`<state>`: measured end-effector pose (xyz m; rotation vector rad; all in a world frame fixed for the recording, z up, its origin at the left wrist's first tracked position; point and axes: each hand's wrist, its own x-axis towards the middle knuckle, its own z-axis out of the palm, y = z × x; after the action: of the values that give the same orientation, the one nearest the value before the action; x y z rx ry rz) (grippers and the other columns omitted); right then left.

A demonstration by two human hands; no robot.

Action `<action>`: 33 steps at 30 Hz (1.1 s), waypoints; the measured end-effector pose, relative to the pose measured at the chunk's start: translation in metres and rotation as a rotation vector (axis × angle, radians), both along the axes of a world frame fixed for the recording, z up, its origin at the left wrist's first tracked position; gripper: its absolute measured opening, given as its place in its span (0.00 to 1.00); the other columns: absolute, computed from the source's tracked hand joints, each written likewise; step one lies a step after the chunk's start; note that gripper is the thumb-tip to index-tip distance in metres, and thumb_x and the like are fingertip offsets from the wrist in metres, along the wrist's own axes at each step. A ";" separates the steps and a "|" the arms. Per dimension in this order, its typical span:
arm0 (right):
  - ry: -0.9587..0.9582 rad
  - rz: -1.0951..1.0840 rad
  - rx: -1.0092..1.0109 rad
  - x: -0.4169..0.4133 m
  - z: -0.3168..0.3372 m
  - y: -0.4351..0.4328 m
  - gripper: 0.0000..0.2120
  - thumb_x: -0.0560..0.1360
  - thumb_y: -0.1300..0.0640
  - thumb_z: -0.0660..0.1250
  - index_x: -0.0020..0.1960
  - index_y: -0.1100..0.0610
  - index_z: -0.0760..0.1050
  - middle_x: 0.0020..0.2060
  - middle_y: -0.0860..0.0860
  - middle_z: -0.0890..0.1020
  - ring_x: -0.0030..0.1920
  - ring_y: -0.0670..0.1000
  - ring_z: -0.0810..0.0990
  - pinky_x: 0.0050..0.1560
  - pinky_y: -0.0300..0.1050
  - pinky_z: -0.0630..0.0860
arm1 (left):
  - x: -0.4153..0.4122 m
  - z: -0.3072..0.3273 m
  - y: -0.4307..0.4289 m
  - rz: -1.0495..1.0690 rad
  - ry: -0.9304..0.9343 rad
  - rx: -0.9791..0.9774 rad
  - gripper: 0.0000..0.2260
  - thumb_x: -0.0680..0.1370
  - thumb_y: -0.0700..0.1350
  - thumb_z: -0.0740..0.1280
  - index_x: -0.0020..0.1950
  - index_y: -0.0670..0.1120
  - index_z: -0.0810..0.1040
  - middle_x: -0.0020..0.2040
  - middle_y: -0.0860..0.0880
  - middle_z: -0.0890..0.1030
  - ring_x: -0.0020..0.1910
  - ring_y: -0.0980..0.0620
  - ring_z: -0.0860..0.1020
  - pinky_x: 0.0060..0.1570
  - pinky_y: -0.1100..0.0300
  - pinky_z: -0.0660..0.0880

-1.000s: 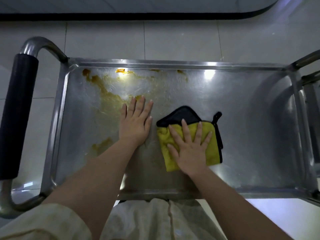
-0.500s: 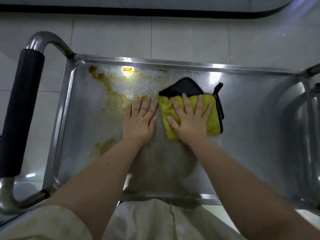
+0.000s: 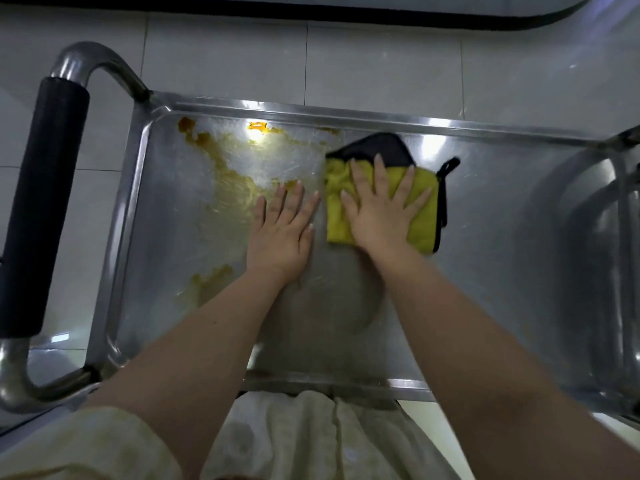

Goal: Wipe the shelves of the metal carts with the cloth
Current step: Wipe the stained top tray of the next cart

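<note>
On my feed the cloth (image 3: 420,213) was yellow with black trim, 1 corner folded back to show a black underside, and a black hanging loop (image 3: 449,165) stuck out at its far right corner. It lay on the cart's steel shelf (image 3: 502,271), right of centre and close to the far rim, just right of the brown-yellow smear (image 3: 225,174). Its longer side ran from the near rim toward the far one (only slightly longer, as far as I could judge), with the black flap pointing away from the wearer. The right hand (image 3: 379,216) pressed flat on it, fingers straight and fanned wide, gripping nothing. The left hand (image 3: 280,237) lay flat on bare metal just beside the cloth, fingers straight and nearly together, tips at the smear's edge.
</note>
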<state>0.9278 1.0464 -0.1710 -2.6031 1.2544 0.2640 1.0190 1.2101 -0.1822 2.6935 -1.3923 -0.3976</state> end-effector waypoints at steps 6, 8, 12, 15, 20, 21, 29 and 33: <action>0.058 0.069 0.012 0.040 0.002 -0.041 0.30 0.76 0.31 0.39 0.77 0.36 0.46 0.79 0.44 0.47 0.76 0.64 0.37 0.66 0.75 0.31 | 0.000 -0.001 -0.002 0.004 0.001 -0.007 0.25 0.81 0.55 0.45 0.80 0.57 0.48 0.80 0.53 0.48 0.79 0.49 0.44 0.75 0.44 0.42; 0.022 0.148 0.007 0.023 0.005 -0.026 0.30 0.77 0.32 0.42 0.77 0.37 0.48 0.79 0.45 0.50 0.77 0.62 0.40 0.68 0.73 0.32 | -0.001 -0.001 -0.002 0.006 -0.003 0.000 0.25 0.82 0.55 0.45 0.80 0.57 0.48 0.80 0.53 0.48 0.79 0.49 0.44 0.75 0.44 0.41; -0.056 0.232 0.020 -0.038 0.014 0.030 0.28 0.78 0.35 0.51 0.77 0.41 0.57 0.78 0.47 0.59 0.78 0.60 0.46 0.72 0.70 0.39 | 0.001 0.000 -0.004 0.007 -0.014 0.041 0.25 0.82 0.55 0.45 0.80 0.55 0.49 0.80 0.53 0.46 0.79 0.50 0.43 0.75 0.45 0.39; -0.081 0.261 0.057 -0.092 0.019 0.083 0.27 0.78 0.38 0.55 0.76 0.43 0.63 0.76 0.48 0.63 0.78 0.61 0.50 0.72 0.72 0.45 | 0.000 0.000 -0.003 0.013 -0.007 0.036 0.25 0.82 0.54 0.44 0.79 0.58 0.45 0.80 0.54 0.45 0.78 0.50 0.42 0.75 0.45 0.38; -0.105 0.196 0.073 -0.132 0.025 0.122 0.33 0.77 0.34 0.53 0.78 0.41 0.52 0.80 0.49 0.47 0.77 0.64 0.37 0.70 0.69 0.31 | 0.001 0.001 -0.003 0.011 -0.007 0.039 0.25 0.81 0.55 0.41 0.79 0.59 0.44 0.80 0.54 0.45 0.78 0.51 0.41 0.74 0.47 0.36; -0.113 0.053 0.088 -0.127 0.028 0.123 0.35 0.76 0.33 0.52 0.79 0.42 0.46 0.79 0.52 0.42 0.76 0.65 0.33 0.69 0.64 0.26 | 0.001 0.002 -0.003 0.009 -0.006 0.038 0.25 0.81 0.55 0.42 0.79 0.59 0.44 0.80 0.54 0.45 0.78 0.51 0.41 0.74 0.47 0.35; 0.021 -0.052 0.060 -0.068 0.018 0.096 0.38 0.77 0.31 0.45 0.79 0.47 0.37 0.78 0.55 0.38 0.75 0.67 0.34 0.71 0.66 0.31 | 0.010 0.009 0.000 -0.013 0.115 0.000 0.24 0.83 0.51 0.48 0.79 0.59 0.46 0.80 0.53 0.45 0.78 0.52 0.39 0.73 0.52 0.32; -0.059 0.365 0.011 -0.056 0.014 0.049 0.33 0.77 0.30 0.44 0.78 0.39 0.40 0.79 0.48 0.39 0.76 0.62 0.33 0.73 0.66 0.33 | 0.016 0.015 0.015 0.026 0.102 -0.033 0.25 0.83 0.49 0.49 0.80 0.56 0.48 0.80 0.52 0.45 0.78 0.51 0.39 0.75 0.48 0.36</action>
<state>0.8722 1.0955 -0.1574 -2.7939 0.7500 0.2541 1.0353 1.2247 -0.1675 2.6220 -1.3242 -0.4970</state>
